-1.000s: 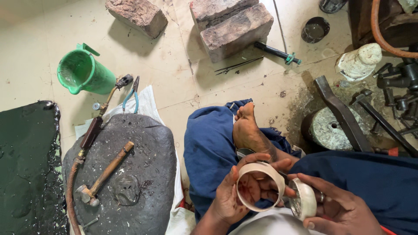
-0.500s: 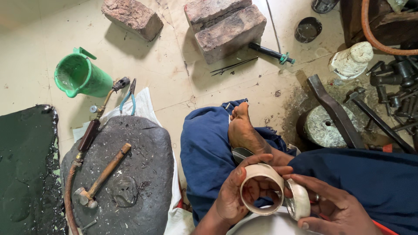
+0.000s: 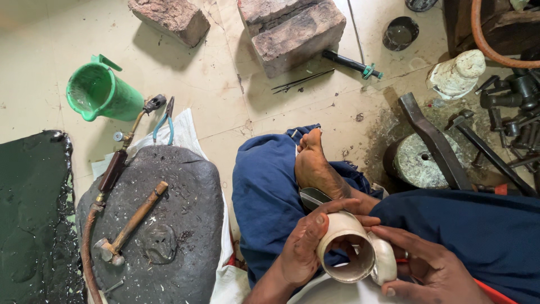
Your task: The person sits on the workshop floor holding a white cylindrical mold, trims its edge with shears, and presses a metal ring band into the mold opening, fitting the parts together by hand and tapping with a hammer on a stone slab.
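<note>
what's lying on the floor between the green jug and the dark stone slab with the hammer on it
In the head view, between the green jug and the dark stone slab lie blue-handled pliers and the head of a torch on a hose.

Dull metal cup (image 3: 344, 247), wooden-handled hammer (image 3: 130, 223), glossy green plastic jug (image 3: 101, 93).

Pale, stained workshop floor (image 3: 185, 79) in soft daylight.
Up and left of the hands, a dark round stone slab (image 3: 169, 225) bearing a hammer (image 3: 130, 224); beyond it a green jug (image 3: 101, 93). Straight above, two worn bricks (image 3: 292, 31). Up and right, a round metal block (image 3: 419, 160) amid scattered dark iron tools (image 3: 506, 101).
</note>
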Available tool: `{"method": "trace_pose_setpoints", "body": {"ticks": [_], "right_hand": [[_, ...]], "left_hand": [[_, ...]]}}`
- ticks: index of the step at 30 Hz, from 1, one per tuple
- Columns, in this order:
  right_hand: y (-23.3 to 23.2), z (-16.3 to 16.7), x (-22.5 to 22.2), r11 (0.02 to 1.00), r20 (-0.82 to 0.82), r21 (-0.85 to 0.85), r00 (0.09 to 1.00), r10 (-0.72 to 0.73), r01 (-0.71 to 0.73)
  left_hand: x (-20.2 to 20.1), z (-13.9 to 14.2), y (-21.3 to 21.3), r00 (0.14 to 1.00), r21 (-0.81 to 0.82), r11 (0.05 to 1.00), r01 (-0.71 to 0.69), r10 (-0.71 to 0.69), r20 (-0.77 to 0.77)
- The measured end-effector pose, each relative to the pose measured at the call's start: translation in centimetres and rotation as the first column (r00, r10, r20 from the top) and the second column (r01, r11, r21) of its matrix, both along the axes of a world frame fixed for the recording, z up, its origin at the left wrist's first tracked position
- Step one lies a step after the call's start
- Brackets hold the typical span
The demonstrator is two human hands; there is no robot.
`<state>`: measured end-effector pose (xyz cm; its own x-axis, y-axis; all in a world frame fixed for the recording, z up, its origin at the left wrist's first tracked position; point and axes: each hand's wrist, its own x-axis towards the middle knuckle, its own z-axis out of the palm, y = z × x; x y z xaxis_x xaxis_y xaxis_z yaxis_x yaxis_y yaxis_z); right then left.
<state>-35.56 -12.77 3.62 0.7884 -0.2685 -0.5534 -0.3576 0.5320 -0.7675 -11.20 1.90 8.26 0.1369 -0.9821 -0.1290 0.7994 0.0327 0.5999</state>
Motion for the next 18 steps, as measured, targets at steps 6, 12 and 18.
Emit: {"method": "trace_pose_setpoints", "body": {"ticks": [6, 12, 18], "right_hand": [[0.0, 0.8, 0.6, 0.998, 0.093, -0.031, 0.994, 0.059, -0.056], [-0.4, 1.6, 0.3, 0.996, -0.008, -0.051, 0.997, 0.078, -0.078], [-2.7, 0.4, -1.6, 0.963, 0.011, -0.233, 0.99, 0.143, -0.136]], "left_hand": [[-0.1, -0.8, 0.4, 0.996, 0.06, 0.998, 0.023, -0.017, -0.089], [0.7, -2.2, 0.6, 0.893, 0.011, 0.987, 0.16, -0.14, -0.428], [1.6, -2.2, 0.8, 0.883, -0.018, 0.968, 0.25, -0.235, -0.405]]}}
